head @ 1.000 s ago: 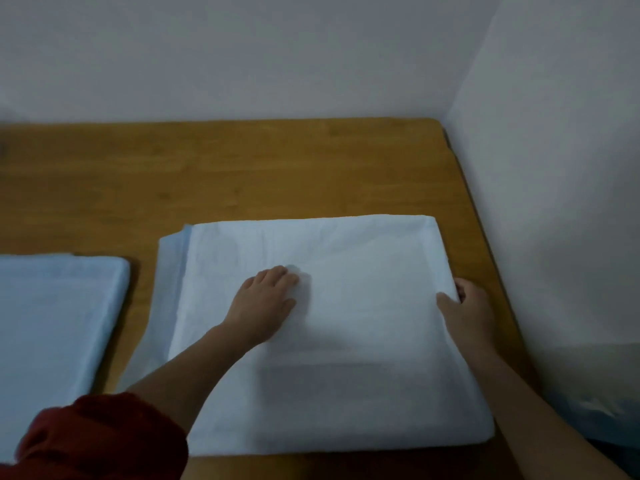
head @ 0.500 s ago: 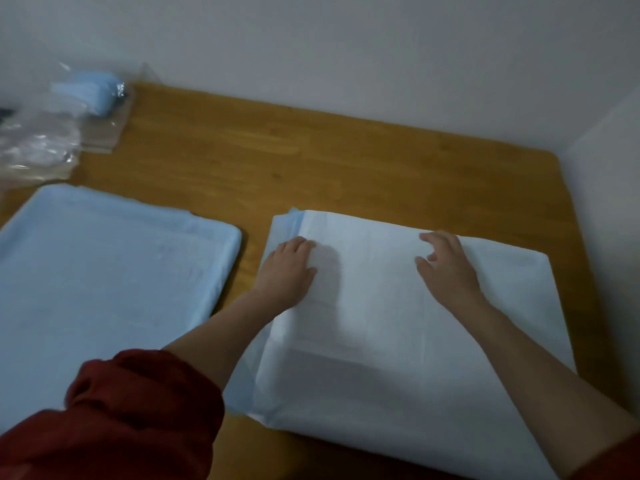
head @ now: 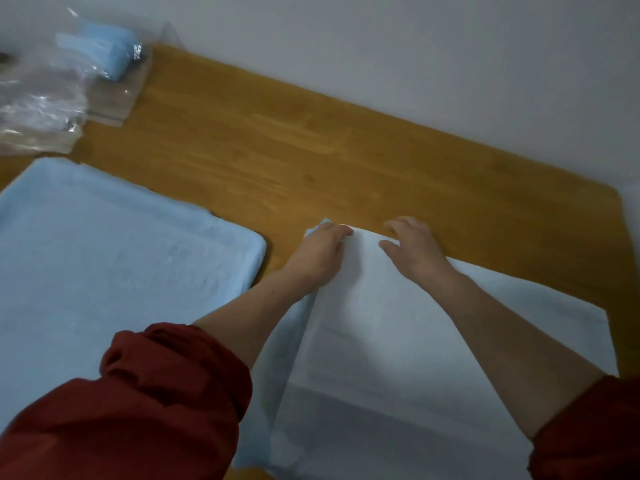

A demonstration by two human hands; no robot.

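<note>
Left hand (head: 320, 252) beside right hand (head: 414, 252), both forward (fingers bent)

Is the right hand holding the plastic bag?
No, the right hand is at the far edge of the white sheet; the plastic bag lies apart, far left on the table.
</note>
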